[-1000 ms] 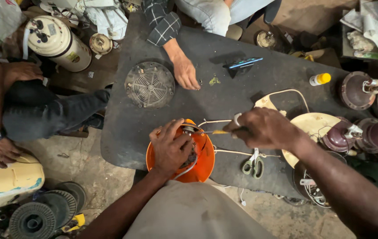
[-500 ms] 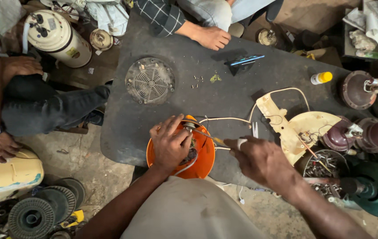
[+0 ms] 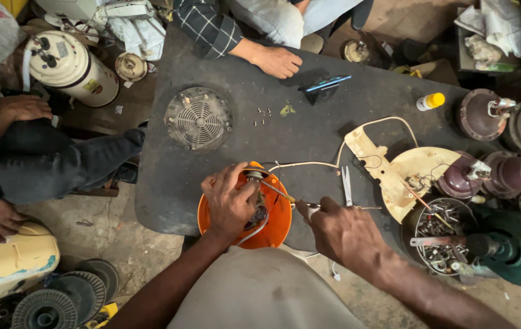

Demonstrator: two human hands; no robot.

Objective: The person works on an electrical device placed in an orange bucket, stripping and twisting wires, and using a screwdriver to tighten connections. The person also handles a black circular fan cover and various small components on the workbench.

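At the near edge of the dark table (image 3: 346,103), the left hand (image 3: 231,201) is clamped over the motor part inside the orange housing (image 3: 275,222). The right hand (image 3: 342,231), just right of it, grips a screwdriver (image 3: 280,194) whose tip reaches into the housing. A round fan grille (image 3: 198,117) lies farther off to the left.

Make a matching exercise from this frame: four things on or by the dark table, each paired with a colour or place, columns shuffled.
Things:
1. round housing under the left hand
2. fan grille
3. small bottle's cap
4. tin of screws and parts

Places and colours:
A. yellow
B. beyond the left hand, lying flat on the table
C. orange
D. right of the right hand

Pairs: 1-C, 2-B, 3-A, 4-D
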